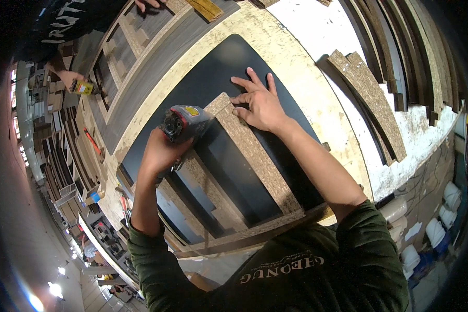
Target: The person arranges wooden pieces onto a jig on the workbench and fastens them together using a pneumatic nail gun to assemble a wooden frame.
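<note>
My left hand [164,152] is wrapped around the grip of a grey and red nail gun [186,122], whose nose is hidden from view. The gun's body sits by the upper end of a particleboard strip [257,156]. Beside that end, my right hand [262,106] has its fingers spread, its thumb and index finger touching the strip's edge. Under the strips lies a dark panel [234,54] with rounded corners. More strips, such as a slanting one [213,190], form a frame on it, joined to a curved near rail [244,234].
Across the bench, another person's hand [67,78] holds a yellow-labelled tool [82,87] by a grey framed panel [177,44]. Curved particleboard pieces [366,99] lie at the right. Orange-handled pliers [92,141] rest at the left bench edge. White rolls [434,231] stand at lower right.
</note>
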Demonstrator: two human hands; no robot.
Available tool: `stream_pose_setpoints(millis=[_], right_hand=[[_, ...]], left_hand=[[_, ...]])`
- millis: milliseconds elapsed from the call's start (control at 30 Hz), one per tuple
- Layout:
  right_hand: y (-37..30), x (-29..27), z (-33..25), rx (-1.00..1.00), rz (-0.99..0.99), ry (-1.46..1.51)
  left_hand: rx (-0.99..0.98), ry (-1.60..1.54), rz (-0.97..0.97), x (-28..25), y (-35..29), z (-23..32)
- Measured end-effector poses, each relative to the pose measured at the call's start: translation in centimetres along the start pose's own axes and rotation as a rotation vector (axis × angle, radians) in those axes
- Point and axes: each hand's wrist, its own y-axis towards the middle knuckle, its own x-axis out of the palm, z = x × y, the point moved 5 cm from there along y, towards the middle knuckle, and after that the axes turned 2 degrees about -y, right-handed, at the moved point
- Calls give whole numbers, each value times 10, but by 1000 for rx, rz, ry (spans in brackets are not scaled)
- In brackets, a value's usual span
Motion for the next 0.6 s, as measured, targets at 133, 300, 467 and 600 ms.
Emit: stream_pose_setpoints(millis=[133,300,467,600], right_hand=[[0,-1,1,-5,12,6],[2,-2,-3,5,-18,-7],[9,-1,-2,31,-53,-92],[16,-4,-6,-20,-98,-153]], left_hand=[[-7,0,-12,4,5,-1],[-138,24,-15,6,6,0],[58,-4,28,9,6,0],[65,-64,37,9,5,1]])
